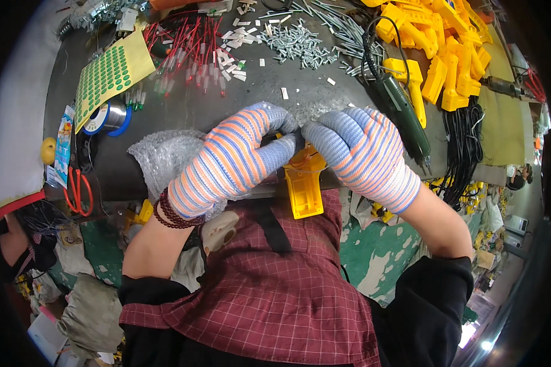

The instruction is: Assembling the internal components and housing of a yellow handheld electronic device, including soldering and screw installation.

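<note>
Yellow plastic housing hangs across the near edge of the dark surface, its upper end pinched in our left hand; our right hand curls over it, though we cannot tell what its fingertips pinch. We have yellow casings piled toward the surface's far right corner.

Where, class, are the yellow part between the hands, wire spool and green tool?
Yellow part (304, 185), head view: hollow inside.
Wire spool (116, 116), head view: silver winding.
Green tool (404, 112), head view: its body.
</note>
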`<action>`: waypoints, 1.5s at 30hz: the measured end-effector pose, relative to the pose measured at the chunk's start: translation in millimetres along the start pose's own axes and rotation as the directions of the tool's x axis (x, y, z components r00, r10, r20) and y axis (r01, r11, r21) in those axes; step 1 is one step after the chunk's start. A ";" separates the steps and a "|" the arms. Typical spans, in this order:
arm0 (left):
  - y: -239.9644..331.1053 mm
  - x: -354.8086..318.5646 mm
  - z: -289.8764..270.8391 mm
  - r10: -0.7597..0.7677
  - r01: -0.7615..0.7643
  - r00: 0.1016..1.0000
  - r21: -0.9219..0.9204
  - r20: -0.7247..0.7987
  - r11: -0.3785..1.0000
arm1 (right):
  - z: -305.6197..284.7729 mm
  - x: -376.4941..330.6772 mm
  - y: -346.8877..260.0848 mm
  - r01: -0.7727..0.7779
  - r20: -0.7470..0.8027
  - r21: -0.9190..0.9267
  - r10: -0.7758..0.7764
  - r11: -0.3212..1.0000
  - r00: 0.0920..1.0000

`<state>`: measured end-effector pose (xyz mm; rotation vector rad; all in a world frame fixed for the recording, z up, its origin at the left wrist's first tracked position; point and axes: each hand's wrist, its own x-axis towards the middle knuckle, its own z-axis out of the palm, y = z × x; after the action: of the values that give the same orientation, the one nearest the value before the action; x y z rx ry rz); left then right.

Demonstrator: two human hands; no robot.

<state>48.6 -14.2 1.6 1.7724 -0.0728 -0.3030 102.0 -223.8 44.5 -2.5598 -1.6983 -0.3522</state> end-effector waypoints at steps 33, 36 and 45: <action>-12.4 -4.5 28.9 0.518 -0.247 0.826 0.682 -0.223 0.688 | -2.9 1.4 30.0 -0.424 0.389 0.664 0.200 0.616 0.899; -8.1 -4.6 25.9 0.296 -0.155 0.923 0.467 -0.245 0.871 | 2.5 -1.9 19.7 -0.189 0.028 0.378 0.193 0.906 0.981; -3.5 -3.6 37.0 0.747 -0.303 0.661 0.884 -0.074 0.356 | 18.7 -4.7 16.1 -0.435 0.428 0.769 0.130 0.469 0.895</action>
<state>35.8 -47.8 -8.3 2.5732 -0.5420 0.8565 118.0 -231.3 26.7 -2.0523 -0.9892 0.7891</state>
